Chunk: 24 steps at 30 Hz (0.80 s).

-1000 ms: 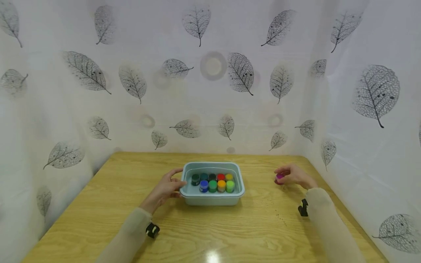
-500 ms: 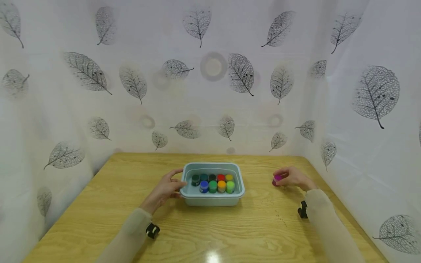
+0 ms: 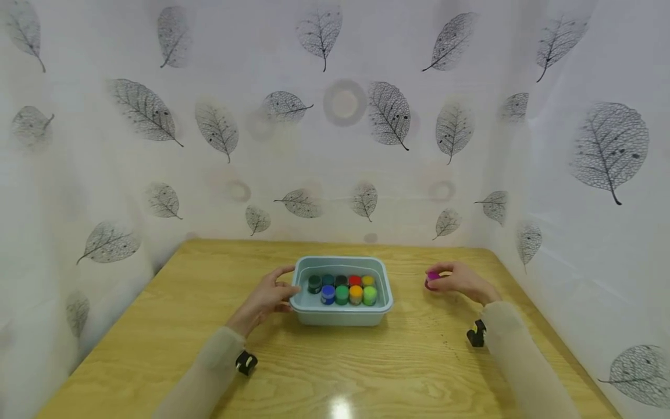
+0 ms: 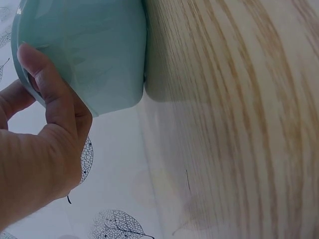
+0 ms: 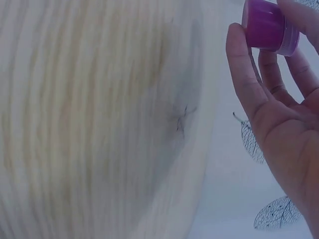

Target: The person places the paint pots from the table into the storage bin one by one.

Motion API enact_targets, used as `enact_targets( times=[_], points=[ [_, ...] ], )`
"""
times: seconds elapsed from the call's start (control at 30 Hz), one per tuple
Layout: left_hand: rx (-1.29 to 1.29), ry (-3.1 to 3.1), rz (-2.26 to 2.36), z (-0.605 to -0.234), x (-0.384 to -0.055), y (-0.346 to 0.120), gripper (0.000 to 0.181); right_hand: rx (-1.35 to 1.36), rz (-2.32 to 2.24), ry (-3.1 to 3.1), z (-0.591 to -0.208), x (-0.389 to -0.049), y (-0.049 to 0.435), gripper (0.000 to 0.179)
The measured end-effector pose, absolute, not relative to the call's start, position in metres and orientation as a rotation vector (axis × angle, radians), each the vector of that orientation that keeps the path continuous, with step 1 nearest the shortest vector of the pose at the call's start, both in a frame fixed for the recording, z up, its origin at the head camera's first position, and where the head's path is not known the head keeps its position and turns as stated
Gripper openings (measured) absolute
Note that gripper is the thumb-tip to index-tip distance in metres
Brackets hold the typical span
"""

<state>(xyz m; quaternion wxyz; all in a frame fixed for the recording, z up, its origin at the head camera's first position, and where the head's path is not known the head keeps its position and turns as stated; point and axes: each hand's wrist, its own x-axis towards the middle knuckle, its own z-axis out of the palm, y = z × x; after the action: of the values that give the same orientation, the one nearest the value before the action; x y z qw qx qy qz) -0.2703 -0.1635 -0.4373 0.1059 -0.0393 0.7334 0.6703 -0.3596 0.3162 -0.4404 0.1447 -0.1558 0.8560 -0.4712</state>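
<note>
A pale blue-green plastic tub point(image 3: 340, 318) sits on the table, holding two rows of small paint jars in several colours. My left hand point(image 3: 266, 299) grips its left rim, thumb over the edge and fingers along the outer wall; the left wrist view shows this hand point(image 4: 55, 114) on the tub wall point(image 4: 104, 59). To the right of the tub, my right hand point(image 3: 462, 280) holds a small magenta paint jar point(image 3: 432, 279). In the right wrist view the jar point(image 5: 264, 25) is pinched between thumb and fingers, raised off the wood.
The wooden table point(image 3: 293, 372) has its right edge close to my right forearm. A white leaf-print curtain point(image 3: 335, 157) encloses the back and sides. Small dark marks point(image 3: 450, 346) lie on the wood right of the tub.
My right hand has moved left with the magenta jar, closer to the tub and slightly up. The left hand keeps its hold on the rim. The head view has shifted a little.
</note>
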Motion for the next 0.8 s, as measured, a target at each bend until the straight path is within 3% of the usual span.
enact_targets(
  times=[0.33,0.8],
  points=[
    [-0.14,2.159,1.972,-0.436,-0.27,-0.162,0.064,-0.562,-1.493,2.351,-0.433,-0.359,0.286,0.058],
    [-0.111,2.157,1.963,-0.435,-0.27,-0.163,0.063,-0.485,-1.608,2.355,-0.418,-0.35,0.251,0.054]
  ],
)
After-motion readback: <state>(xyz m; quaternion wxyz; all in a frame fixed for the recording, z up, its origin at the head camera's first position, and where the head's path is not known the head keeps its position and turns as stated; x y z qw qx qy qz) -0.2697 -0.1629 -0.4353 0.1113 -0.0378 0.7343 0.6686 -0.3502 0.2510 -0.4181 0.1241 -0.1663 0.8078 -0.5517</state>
